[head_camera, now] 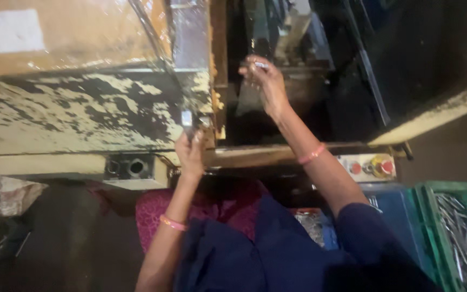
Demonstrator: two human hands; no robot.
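the right hand point(266, 81) reaches up into the dark opening of the machine point(277, 97), fingertips pinched on a small shiny metal piece point(260, 65) held just in front of the tooling. the left hand point(190, 154) is raised at the machine's front edge, closed around a small pale lever or switch point(187, 118). as a judgement, the piece wants seating squarely before the fingers leave the opening, and the lever hand should hold off until they are out. the machine body point(82, 111) is cream paint flaking off dark steel, rough and patchy. a control box with round red buttons point(371, 167) sits below the right forearm. a green plastic crate point(449, 227), ribbed, holds many thin bright metal rods point(463, 232).
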